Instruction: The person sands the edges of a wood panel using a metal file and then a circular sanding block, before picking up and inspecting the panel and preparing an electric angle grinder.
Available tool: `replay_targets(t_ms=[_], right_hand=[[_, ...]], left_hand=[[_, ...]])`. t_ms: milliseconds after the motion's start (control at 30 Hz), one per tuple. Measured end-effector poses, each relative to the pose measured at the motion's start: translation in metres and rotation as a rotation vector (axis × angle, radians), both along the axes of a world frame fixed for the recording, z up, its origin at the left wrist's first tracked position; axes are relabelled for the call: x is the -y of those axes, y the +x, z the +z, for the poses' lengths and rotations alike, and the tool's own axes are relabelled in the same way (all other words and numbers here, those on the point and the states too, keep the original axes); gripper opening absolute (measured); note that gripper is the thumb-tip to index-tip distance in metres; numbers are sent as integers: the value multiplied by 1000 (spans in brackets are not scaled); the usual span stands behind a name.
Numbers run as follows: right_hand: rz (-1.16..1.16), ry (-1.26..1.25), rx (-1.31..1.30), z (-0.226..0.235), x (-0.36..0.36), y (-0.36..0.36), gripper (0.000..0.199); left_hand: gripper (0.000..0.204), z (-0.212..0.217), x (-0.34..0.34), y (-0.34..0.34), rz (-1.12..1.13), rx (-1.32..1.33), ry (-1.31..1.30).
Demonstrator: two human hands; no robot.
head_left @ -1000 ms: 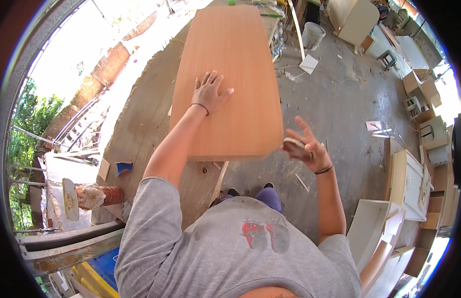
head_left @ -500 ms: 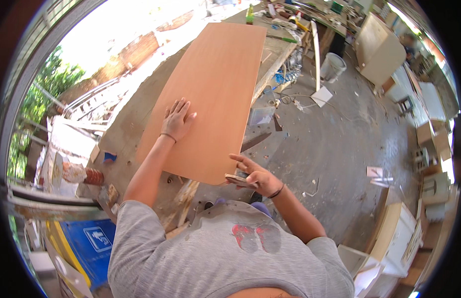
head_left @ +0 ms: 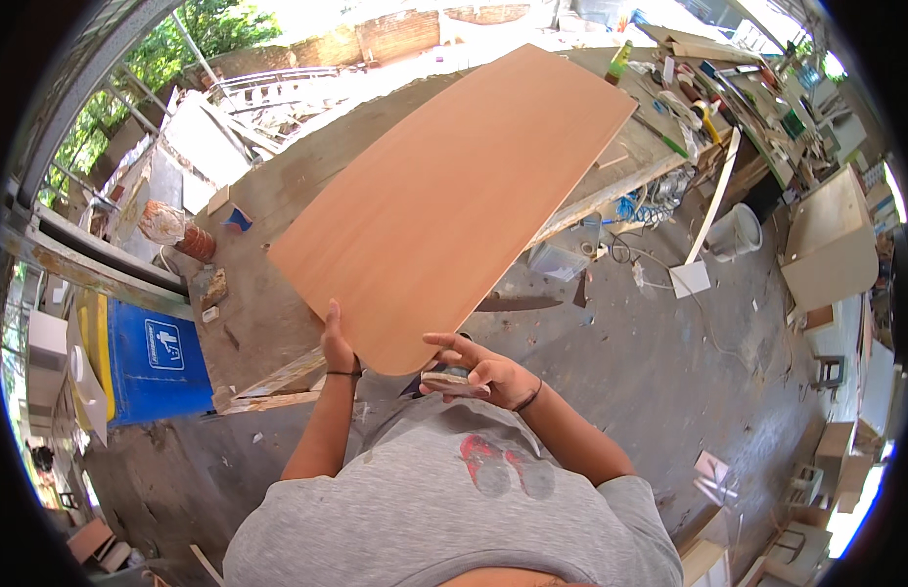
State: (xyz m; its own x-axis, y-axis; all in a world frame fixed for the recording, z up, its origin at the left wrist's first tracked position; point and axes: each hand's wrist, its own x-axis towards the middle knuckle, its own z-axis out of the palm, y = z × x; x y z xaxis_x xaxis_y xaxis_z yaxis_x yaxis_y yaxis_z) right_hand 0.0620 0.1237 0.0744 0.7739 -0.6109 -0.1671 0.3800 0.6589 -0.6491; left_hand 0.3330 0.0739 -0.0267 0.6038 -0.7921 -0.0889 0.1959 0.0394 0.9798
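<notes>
A long, smooth, light-brown wooden board (head_left: 454, 196) with a rounded near corner lies slanted across the workbench, its near end jutting over the bench edge. My left hand (head_left: 339, 344) grips the board's near-left edge, thumb up along the side and the other fingers hidden beneath. Just off the rounded corner, my right hand (head_left: 498, 377) holds a small flat block (head_left: 456, 384), brownish with a grey upper side, like a sanding block. The forefinger of that hand stretches out above the block toward the board's edge.
The worn workbench (head_left: 268, 210) carries a green bottle (head_left: 618, 62) and scattered tools at the far right. A blue bin (head_left: 158, 357) stands at left. On the floor at right are a white bucket (head_left: 736, 233), a clear box (head_left: 560, 261), cables and scraps; cabinets (head_left: 831, 245) stand beyond.
My left hand has gone from lying flat on the board to its near-left edge. The view has swung left, so the board appears more slanted. My right hand still holds the block.
</notes>
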Motion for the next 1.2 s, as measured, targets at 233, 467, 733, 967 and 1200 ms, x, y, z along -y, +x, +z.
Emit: replay_targets(t_ms=[233, 467, 733, 967, 1200], right_hand=[[79, -9, -65, -7, 53, -70, 94], [-532, 135, -65, -3, 110, -143, 98], [-548, 82, -49, 12, 161, -167, 96], [-350, 72, -77, 18, 190, -189, 93], [-110, 56, -187, 16, 211, -233, 94]], left_hand=[[46, 19, -5, -23, -132, -474, -203], [53, -13, 2, 15, -118, -849, -263], [54, -11, -13, -16, -30, -706, -124], [55, -10, -20, -44, 9, -633, -40], [56, -5, -45, -65, 79, -574, 31]])
